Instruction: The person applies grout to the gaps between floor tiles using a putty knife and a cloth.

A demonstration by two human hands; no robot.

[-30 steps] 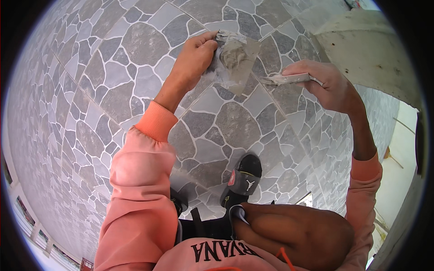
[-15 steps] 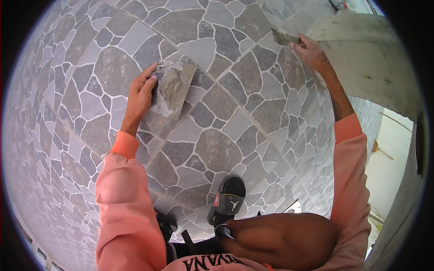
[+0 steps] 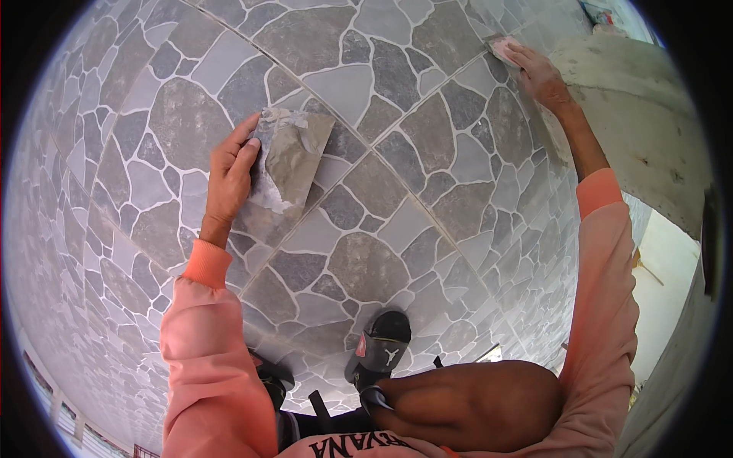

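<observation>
My left hand (image 3: 231, 172) grips the left edge of a thin flat board (image 3: 314, 164), thumb on top. A lump of grey wet mortar (image 3: 286, 162) lies on the board, with paler smears along its edges. My right hand (image 3: 542, 82) reaches far to the upper right, fingers closed on a small flat scraper (image 3: 500, 47) smeared with grey. The scraper is at the stone-patterned tile floor (image 3: 366, 263), close to the foot of a rough concrete surface (image 3: 634, 99); whether its edge touches the tile I cannot tell.
Pale joints cross the tiles between the board and the scraper. My dark sandal (image 3: 382, 343) and bent bare knee (image 3: 481, 404) are at the bottom. Small mixed items (image 3: 607, 19) lie at the far upper right. A pale strip of ground (image 3: 660, 263) shows beyond the concrete.
My right hand has moved slightly up and away with the scraper, which has turned. My left hand and the board have shifted only a little.
</observation>
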